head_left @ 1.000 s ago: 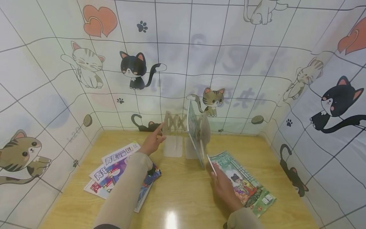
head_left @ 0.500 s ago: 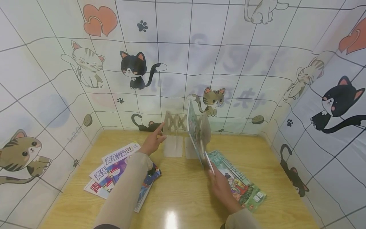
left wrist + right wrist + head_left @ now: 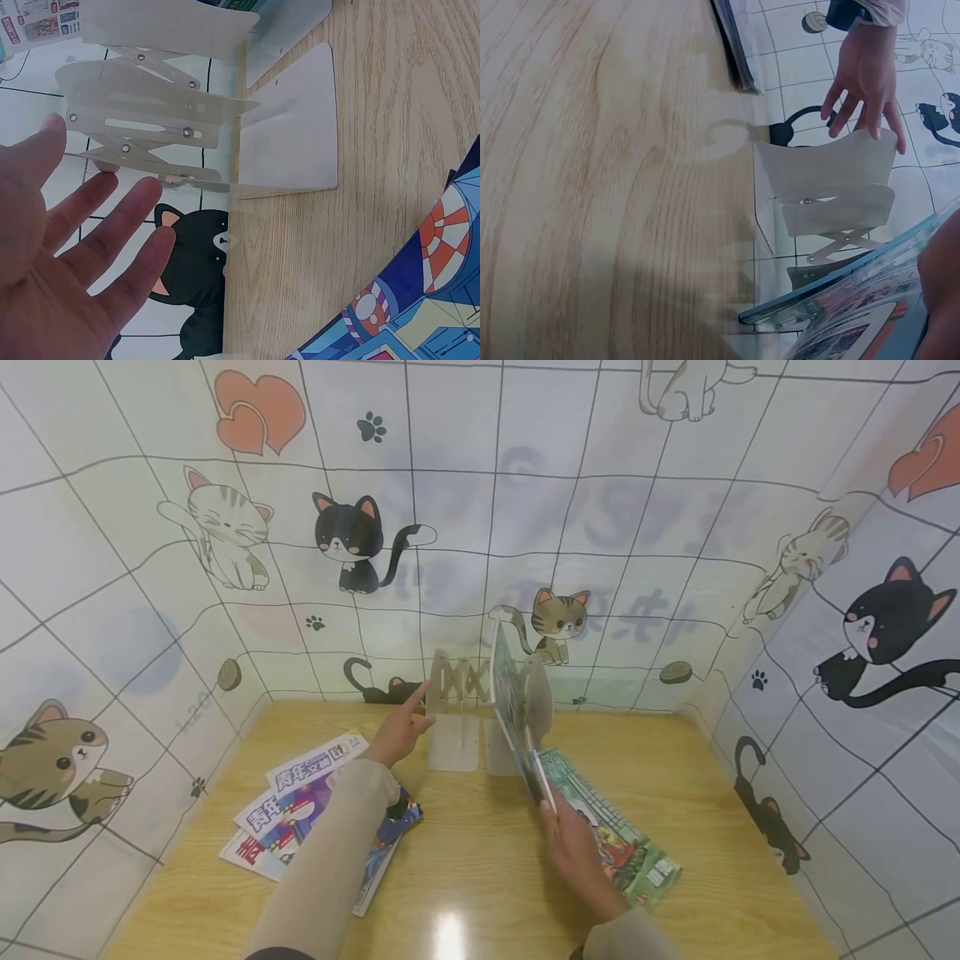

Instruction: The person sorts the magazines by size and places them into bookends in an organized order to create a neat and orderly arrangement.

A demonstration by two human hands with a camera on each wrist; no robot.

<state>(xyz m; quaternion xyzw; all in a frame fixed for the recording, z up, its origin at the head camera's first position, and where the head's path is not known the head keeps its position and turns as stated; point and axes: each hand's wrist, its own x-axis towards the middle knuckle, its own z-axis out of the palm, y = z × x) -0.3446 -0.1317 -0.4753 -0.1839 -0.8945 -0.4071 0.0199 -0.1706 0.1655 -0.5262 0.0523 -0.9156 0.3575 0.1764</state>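
Observation:
My left hand (image 3: 401, 731) has its fingers extended, touching the left end plate of a beige folding book rack (image 3: 453, 743). In the left wrist view the fingertips (image 3: 154, 191) lie along the edge of that end plate (image 3: 150, 169). A thin magazine (image 3: 508, 702) stands on edge in the rack, near its right plate. My right hand (image 3: 577, 852) grips a green-covered magazine (image 3: 637, 860) by its left edge, with its pale spine close beside the standing one. In the right wrist view, part of the right hand (image 3: 941, 300) shows beside a blue-edged magazine (image 3: 847, 292).
Several magazines (image 3: 315, 768) lie fanned out on the left of the wooden table (image 3: 465, 860), partly under the left forearm. A cat-patterned sheet (image 3: 450, 527) hangs behind the table and along both sides.
My right hand has moved slightly left with the green-covered magazine, bringing its spine closer to the standing magazine. Its cover looks narrower now. My left hand stays at the rack.

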